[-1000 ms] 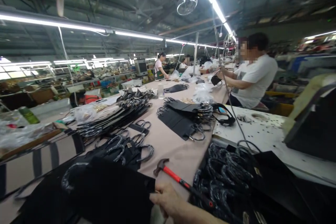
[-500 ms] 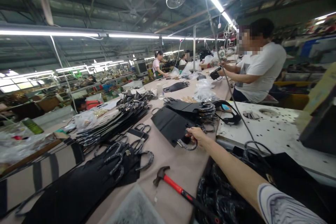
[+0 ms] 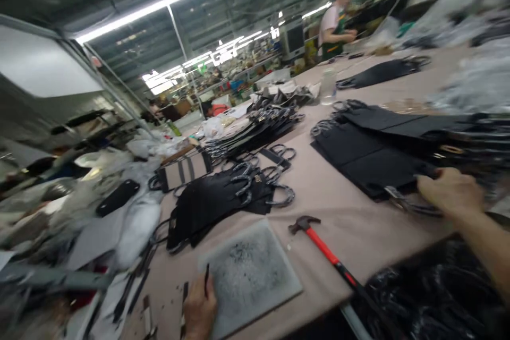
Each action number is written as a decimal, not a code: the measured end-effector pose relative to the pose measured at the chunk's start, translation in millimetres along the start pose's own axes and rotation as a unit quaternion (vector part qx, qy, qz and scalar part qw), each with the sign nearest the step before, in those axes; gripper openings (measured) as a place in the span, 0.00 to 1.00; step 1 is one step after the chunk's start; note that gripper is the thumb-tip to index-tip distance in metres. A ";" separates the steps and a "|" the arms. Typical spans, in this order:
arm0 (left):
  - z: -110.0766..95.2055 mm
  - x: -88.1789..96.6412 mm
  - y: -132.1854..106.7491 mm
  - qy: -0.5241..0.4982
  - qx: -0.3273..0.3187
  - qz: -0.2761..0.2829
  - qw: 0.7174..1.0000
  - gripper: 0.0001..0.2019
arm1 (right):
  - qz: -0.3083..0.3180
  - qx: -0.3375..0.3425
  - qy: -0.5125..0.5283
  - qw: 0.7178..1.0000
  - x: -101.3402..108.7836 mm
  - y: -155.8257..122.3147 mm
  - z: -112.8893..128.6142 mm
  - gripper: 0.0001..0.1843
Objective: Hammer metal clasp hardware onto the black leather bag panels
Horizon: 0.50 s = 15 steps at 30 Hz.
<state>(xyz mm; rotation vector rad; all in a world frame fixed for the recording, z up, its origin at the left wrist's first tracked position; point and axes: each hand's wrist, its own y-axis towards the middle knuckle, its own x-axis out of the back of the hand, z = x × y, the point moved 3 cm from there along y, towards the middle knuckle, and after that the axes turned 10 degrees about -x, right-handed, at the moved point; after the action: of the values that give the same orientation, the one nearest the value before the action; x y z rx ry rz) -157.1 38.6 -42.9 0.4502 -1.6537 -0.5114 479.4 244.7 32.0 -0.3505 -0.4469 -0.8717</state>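
Observation:
At the right, my right hand (image 3: 452, 191) is closed on the near edge of a black bag panel (image 3: 370, 156), beside its plastic-wrapped handle. That panel lies against a pile of similar black panels (image 3: 410, 119). My left hand (image 3: 201, 305) is closed at the bottom, by the left side of a grey slab (image 3: 255, 271) with dark marks. A thin dark stick-like thing (image 3: 206, 280) stands up from its fingers; its kind is not clear. Between the hands lies a claw hammer (image 3: 324, 244) with a red and black handle.
More black bag pieces (image 3: 215, 196) with wrapped handles lie left of centre, and a stack of panels (image 3: 263, 130) sits behind them. A clear bottle (image 3: 329, 86) stands farther back. Plastic bags (image 3: 139, 220) crowd the left side. Another person (image 3: 334, 32) stands across the table.
The view has swung left and down. My left hand and most of the grey slab now show at the bottom. My right hand still grips the black panel, which lies lower against the pile.

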 end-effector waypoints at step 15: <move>0.0 -8.1 0.9 0.015 -0.027 0.011 0.999 0.11 | 0.403 0.205 -0.077 0.889 -286.6 -253.4 69.3 0.14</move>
<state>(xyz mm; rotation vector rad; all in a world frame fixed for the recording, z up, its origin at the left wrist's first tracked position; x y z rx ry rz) -156.0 43.8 -48.9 0.3970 -1.6116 -0.5287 101.0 312.5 -26.5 -0.1812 -0.5556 0.0736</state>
